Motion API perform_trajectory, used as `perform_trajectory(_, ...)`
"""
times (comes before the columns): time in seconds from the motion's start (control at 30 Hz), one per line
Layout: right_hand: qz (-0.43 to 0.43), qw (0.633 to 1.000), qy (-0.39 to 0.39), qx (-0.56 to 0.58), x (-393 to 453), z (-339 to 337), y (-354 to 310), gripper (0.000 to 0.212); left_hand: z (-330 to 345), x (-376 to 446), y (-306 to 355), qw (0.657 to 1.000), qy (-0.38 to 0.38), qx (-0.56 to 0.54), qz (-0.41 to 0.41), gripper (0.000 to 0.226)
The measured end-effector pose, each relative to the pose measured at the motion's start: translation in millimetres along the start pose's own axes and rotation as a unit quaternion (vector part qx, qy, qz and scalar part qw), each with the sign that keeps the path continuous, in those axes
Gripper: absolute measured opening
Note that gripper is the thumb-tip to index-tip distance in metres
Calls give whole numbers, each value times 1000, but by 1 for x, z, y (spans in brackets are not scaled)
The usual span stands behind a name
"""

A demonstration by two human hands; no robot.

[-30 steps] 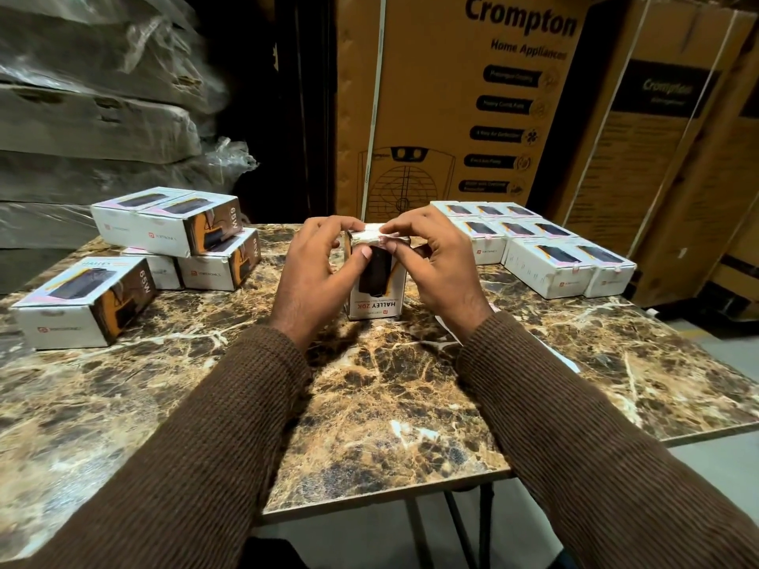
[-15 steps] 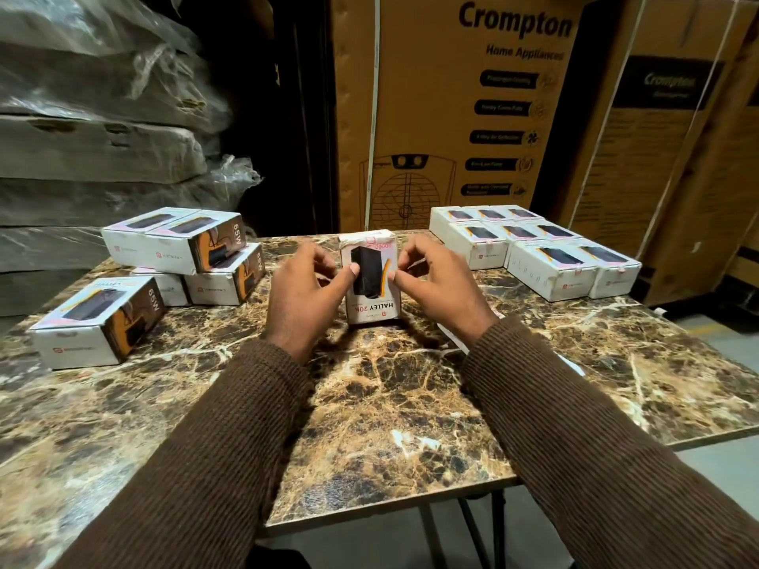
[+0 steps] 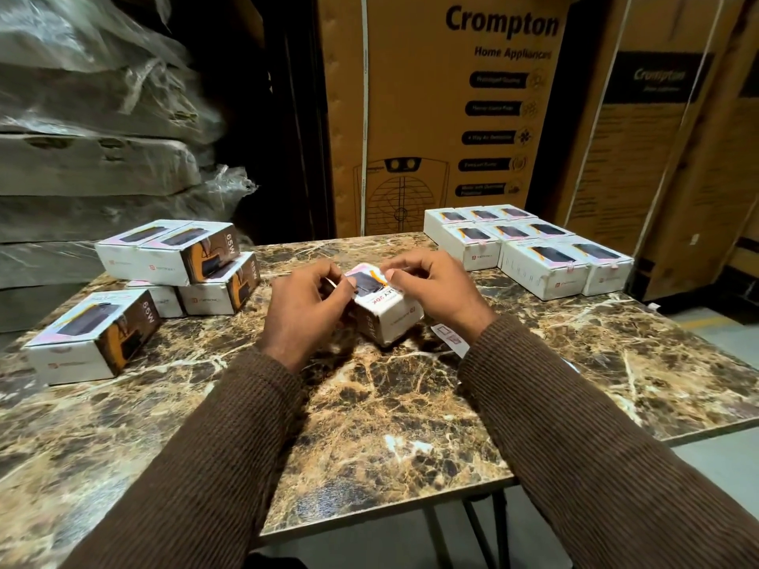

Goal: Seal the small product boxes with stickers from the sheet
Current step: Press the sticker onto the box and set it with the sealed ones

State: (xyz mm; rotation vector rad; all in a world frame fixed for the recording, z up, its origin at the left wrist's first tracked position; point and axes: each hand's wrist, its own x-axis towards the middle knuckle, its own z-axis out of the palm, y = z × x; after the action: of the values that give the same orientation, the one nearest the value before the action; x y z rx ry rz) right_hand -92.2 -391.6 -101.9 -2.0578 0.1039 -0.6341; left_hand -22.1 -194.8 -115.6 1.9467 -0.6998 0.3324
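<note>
A small white product box (image 3: 386, 312) lies tilted at the middle of the marble table (image 3: 369, 425), its printed face turned up. My left hand (image 3: 306, 310) grips its left end with curled fingers. My right hand (image 3: 435, 289) holds its right end, thumb and fingers curled over the top. A white sticker sheet (image 3: 451, 338) lies on the table just right of the box, mostly hidden under my right wrist.
Several loose boxes (image 3: 180, 260) are stacked at the left, one more (image 3: 94, 338) nearer the front left. A neat block of several boxes (image 3: 530, 248) sits at the back right. Large cardboard cartons (image 3: 443, 117) stand behind the table. Wrapped bundles (image 3: 82, 137) are piled at the left.
The box stood upright between my hands before. Both hands have tipped it over, so it now lies tilted on the table with the picture side up.
</note>
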Motion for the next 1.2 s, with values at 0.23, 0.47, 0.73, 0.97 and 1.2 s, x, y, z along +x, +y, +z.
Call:
perform_trajectory(0.23, -50, 996, -32, -63, -4, -2, -3, 15, 1, 3, 0, 998, 20, 27, 57, 17)
perform_trajectory(0.47, -165, 960, -136, -181, -7, 3, -4, 24, 6, 27, 1, 990, -74, -123, -11, 32)
perform_trajectory(0.73, -139, 962, -108, -209, -3, -4, -2, 10, 4, 35, -16, 981, -89, -157, -70, 37)
perform_trajectory(0.97, -31, 978, -8, -207, -2, -2, 1, 19, -2, 22, -20, 976, -84, -174, -103, 17)
perform_trajectory(1.2, 35, 994, 23, -98, -2, -9, 3, 17, 0, 16, -14, 962, -105, -201, -152, 14)
